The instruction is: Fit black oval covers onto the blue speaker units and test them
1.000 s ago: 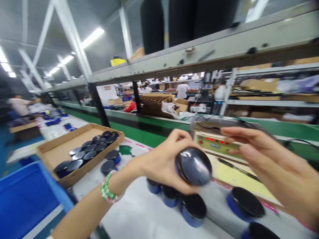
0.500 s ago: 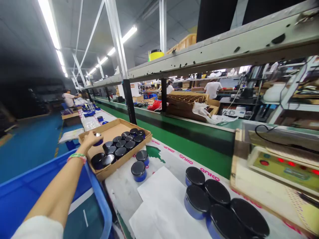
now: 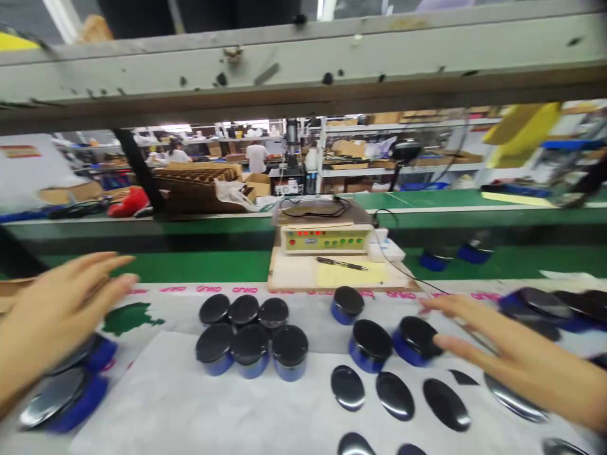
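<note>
Tabletop [image 3: 308, 308] under a pale cover spans the view, with a green belt [image 3: 213, 265] behind it and a white sheet [image 3: 190, 404] laid across its front. The left hand [image 3: 52, 316] hovers at the left edge, its fingers [image 3: 102, 265] spread and holding nothing, above two blue jars [image 3: 71, 395] with black lids. The right hand [image 3: 521, 366] reaches in from the right, its fingers [image 3: 455, 309] flat, open and empty; their tips are at a blue jar [image 3: 413, 338], though blur hides whether they touch it. A tester box [image 3: 325, 240] stands at the back centre. Six capped jars [image 3: 251, 335] cluster mid-table. Loose black lids [image 3: 393, 395] lie on the sheet below the right hand. A pen [image 3: 341, 263] rests before the box.
</note>
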`<state>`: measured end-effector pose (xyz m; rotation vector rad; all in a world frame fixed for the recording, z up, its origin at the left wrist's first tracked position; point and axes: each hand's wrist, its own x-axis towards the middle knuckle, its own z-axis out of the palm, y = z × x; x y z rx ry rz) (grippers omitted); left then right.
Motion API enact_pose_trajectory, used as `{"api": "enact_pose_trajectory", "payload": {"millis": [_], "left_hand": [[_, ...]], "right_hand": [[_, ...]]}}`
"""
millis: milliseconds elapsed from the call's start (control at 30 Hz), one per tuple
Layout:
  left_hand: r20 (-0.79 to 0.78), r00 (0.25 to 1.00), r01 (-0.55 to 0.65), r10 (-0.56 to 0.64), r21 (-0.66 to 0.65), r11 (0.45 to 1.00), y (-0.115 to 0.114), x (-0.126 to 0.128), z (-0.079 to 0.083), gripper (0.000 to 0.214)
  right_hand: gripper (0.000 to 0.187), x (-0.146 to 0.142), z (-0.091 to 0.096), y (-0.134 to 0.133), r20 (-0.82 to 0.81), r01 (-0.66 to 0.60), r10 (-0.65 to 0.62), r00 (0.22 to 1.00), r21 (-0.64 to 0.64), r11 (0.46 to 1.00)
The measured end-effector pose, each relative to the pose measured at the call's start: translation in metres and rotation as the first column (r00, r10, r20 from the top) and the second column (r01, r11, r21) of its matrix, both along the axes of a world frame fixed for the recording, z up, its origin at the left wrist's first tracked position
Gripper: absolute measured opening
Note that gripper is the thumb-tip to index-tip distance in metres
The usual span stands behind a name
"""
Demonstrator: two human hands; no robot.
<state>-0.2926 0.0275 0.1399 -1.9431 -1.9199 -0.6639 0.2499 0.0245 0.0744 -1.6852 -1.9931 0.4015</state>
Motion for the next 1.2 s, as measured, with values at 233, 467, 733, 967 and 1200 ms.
{"api": "enact_pose_trajectory", "payload": {"millis": [233, 467, 733, 967, 1200], "left_hand": [[0.085, 0.690, 0.663, -0.718, -0.471, 0.582, 0.010, 0.256, -0.058, 0.053], [0.162, 0.638, 0.711, -0.753, -0.498, 0.496, 0.033, 0.310, -0.083, 0.067], [0.387, 0.665, 0.742, -0.638, -0.434, 0.510, 0.026, 0.299, -0.066, 0.105], [0.622, 0.427, 0.860, -0.656, -0.055, 0.508, 0.018, 0.283, -0.024, 0.061], [0.392, 0.761, 0.621, -0.517, -0.212, 0.754, 0.049, 0.213, 0.005, 0.055]], "right_hand": [[0.061, -0.014, -0.028, -0.004, 0.146, -0.228, 0.246, 0.958, -0.132, 0.965], [0.031, -0.017, -0.013, 0.015, -0.110, -0.284, 0.282, 0.953, -0.005, 0.959], [0.038, -0.025, 0.006, 0.012, -0.557, -0.337, 0.313, 0.769, 0.062, 0.939], [0.027, -0.064, 0.033, 0.015, -0.611, -0.391, 0.428, 0.666, 0.202, 0.898], [0.036, -0.124, 0.029, 0.065, -0.171, -0.448, 0.472, 0.865, 0.164, 0.879]]}}
